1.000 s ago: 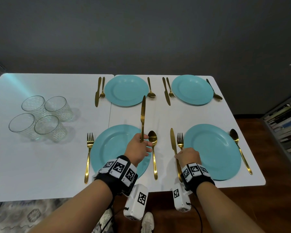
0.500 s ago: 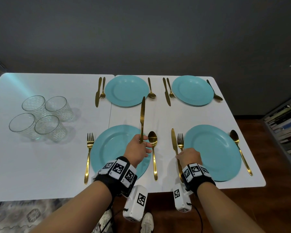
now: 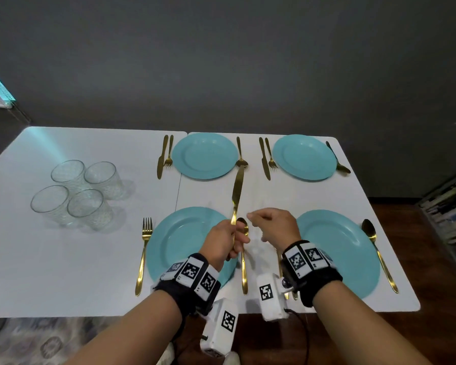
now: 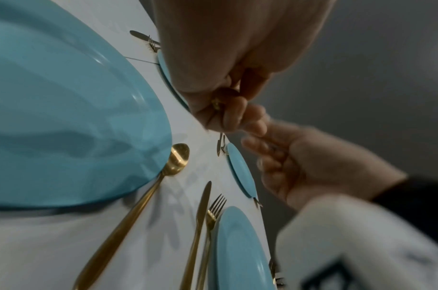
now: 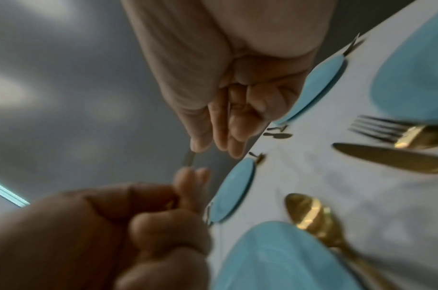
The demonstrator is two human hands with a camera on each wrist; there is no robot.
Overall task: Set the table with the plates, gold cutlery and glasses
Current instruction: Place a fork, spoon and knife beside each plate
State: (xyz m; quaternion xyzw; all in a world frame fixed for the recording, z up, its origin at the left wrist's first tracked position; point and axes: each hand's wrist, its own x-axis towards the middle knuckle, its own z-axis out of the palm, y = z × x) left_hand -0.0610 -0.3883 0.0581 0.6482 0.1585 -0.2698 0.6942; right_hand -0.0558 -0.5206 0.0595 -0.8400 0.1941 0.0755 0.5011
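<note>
My left hand grips the handle of a gold knife held above the table, blade pointing away, over the gap right of the near left blue plate. My right hand hovers just right of that knife, fingers relaxed and empty; I cannot tell whether it touches the knife. A fork lies left of this plate and a spoon right of it. The near right plate has a knife and fork on its left and a spoon on its right.
Two far plates each have a knife, fork and spoon beside them. Several clear glasses stand grouped on the left of the white table. A bookshelf stands off the table's right side.
My right hand has lifted from the cutlery left of the near right plate and moved left, up to the knife in my left hand. The left hand has barely moved.
</note>
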